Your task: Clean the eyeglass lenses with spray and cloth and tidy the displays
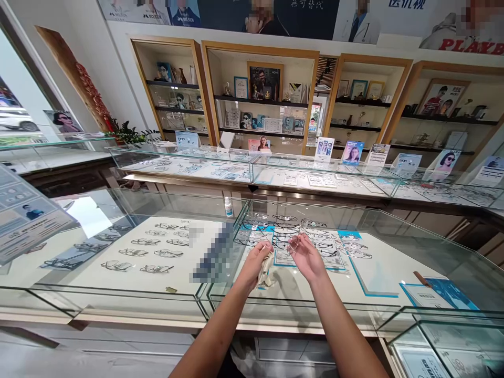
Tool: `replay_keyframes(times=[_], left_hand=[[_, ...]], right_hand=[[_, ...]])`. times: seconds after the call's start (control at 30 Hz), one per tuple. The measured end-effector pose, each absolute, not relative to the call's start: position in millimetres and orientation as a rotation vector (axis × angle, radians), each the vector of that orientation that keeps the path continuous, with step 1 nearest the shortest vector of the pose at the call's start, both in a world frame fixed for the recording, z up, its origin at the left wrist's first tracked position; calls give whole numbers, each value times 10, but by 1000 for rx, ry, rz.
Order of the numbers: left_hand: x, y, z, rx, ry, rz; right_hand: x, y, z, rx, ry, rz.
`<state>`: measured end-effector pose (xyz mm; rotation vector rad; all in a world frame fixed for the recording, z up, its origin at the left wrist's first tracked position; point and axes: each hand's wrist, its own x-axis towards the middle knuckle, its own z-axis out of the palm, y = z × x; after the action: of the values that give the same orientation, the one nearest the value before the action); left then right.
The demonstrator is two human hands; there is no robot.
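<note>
My left hand [254, 265] is closed on a crumpled beige cloth [266, 273], which hangs below the fingers. To its right, my right hand [309, 258] pinches a thin-rimmed pair of eyeglasses [293, 243] between thumb and fingers. The two hands are apart, above the glass top of a display case. Much of the eyeglasses blends into the display behind. Beneath and beyond the hands, several dark-framed glasses [285, 218] lie inside the case.
A small white spray bottle [228, 207] stands on the glass left of my hands. Rows of glasses [133, 252] fill the left case [94, 287]. An upright leaflet [29, 212] is at far left. Another glass counter [252, 167] with cards runs behind, before wooden shelves [260, 50].
</note>
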<state>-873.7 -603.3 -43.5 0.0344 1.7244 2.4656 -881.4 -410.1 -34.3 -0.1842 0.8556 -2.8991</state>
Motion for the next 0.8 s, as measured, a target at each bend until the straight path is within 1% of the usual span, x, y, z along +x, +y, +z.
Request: replay_keyframes(times=[0.1, 0.23, 0.37, 0.43, 0.5, 0.57, 0.67, 0.73, 0.8], left_hand=[[-8724, -6181, -435, -42, 1692, 2376], [-8703, -6326, -401, -82, 1554, 2364], [-8679, -6214, -380, -142, 1413, 2391], [-8672, -6117, -428, -119, 1450, 2366], [-8693, -6068, -516, -32, 1666, 2287], [-8773, -6116, -610, 64, 2001, 2175], [-9060, -6407, -657, 107, 2515, 2019], [-9368, -6705, -599, -14, 2823, 1906], [-9740, -7019, -503, -231, 2964, 1892]], right_hand=[[-8870, -4035, -222, -250, 916, -2902], [-9051, -3933, -22, -312, 1023, -2854], [-9349, -3902, 155, -387, 1094, -2781], [-9496, -3900, 203, -421, 1119, -2763], [-9613, -3896, 211, -443, 1130, -2758], [-9694, -3888, 177, -457, 1128, -2757], [-9766, -3870, 69, -466, 1121, -2761], [-9799, -3855, -16, -467, 1120, -2760], [-9831, -3836, -94, -467, 1123, -2756]])
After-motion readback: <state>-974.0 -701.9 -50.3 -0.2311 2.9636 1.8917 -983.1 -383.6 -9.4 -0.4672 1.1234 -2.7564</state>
